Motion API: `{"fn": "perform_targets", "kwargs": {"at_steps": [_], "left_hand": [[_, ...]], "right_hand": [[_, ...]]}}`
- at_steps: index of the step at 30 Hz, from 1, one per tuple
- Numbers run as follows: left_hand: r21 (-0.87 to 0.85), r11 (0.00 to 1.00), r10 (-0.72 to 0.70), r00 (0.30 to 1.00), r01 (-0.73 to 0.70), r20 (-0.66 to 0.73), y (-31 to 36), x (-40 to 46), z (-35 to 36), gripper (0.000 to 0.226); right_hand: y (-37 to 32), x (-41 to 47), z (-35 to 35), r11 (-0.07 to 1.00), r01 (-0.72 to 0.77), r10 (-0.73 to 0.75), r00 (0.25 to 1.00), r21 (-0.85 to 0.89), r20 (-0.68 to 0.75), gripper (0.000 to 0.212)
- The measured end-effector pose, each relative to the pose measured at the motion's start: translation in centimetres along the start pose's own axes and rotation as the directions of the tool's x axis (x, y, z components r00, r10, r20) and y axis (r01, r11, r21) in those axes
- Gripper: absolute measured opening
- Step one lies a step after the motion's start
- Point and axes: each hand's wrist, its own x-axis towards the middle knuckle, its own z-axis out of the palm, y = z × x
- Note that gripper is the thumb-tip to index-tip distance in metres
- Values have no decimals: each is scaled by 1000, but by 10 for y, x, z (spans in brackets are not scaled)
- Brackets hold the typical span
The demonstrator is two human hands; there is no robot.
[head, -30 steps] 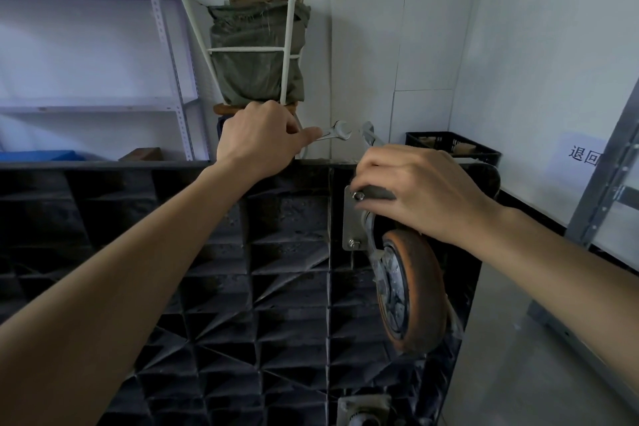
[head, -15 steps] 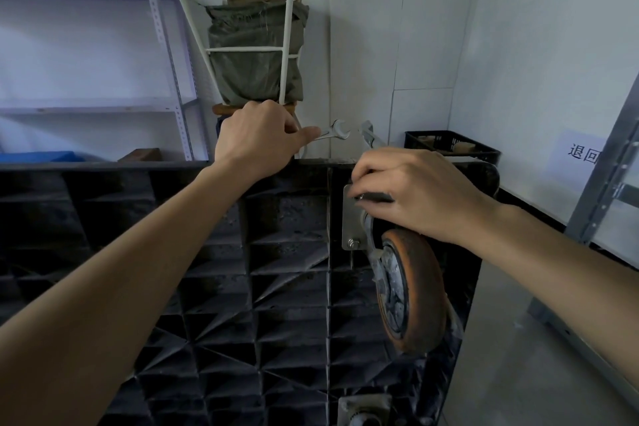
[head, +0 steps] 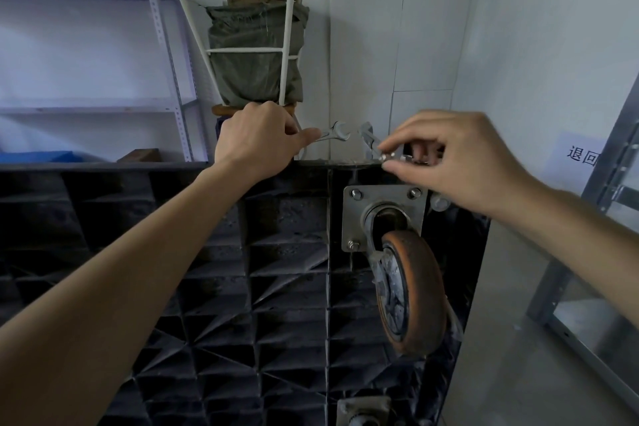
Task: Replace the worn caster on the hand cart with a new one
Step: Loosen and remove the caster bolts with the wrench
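Hand cart [head: 214,287] tipped up on edge, ribbed black underside twd camera. Worn caster [head: 409,290], orange wheel, bolted via steel mounting plate [head: 383,214] near cart's top right corner. L hand [head: 257,140] gripping open-end wrench [head: 333,133] at cart's top edge. R hand [head: 456,156] above plate, fingertips pinching small bolt [head: 392,157]; 2nd wrench [head: 368,138] just beside it.
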Motion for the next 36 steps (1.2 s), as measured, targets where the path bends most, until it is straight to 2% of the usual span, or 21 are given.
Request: {"fn": "perform_targets", "kwargs": {"at_steps": [2, 6, 12, 21, 28, 33, 36], "left_hand": [[-1, 1000, 3, 1000, -3, -3, 0, 0, 1, 52], [-11, 1000, -1, 1000, 1, -1, -1, 1, 2, 53], [3, 1000, 3, 1000, -3, -10, 0, -1, 1, 52], [9, 1000, 6, 1000, -6, -20, -2, 1, 3, 50], [-41, 999, 33, 998, -36, -50, 1, -4, -2, 52], [-191, 969, 93, 948, -156, -306, 1, -39, -16, 51], [-236, 948, 126, 935, -212, -331, -2, -78, -27, 46]], "right_hand": [[8, 0, -10, 998, -66, 66, 998, 21, -8, 18], [13, -4, -5, 990, -133, 129, 989, 51, 72, 18], [14, 1, -1, 988, -155, 154, 987, 15, 41, 18], [14, 6, -1, 967, -243, 230, 963, 82, 142, 17], [13, -2, -6, 955, -291, 280, 947, 54, 158, 56], [21, -15, -6, 923, -384, 384, 902, -40, 197, 75], [23, -18, -4, 917, -380, 397, 894, -120, 207, 87]]}}
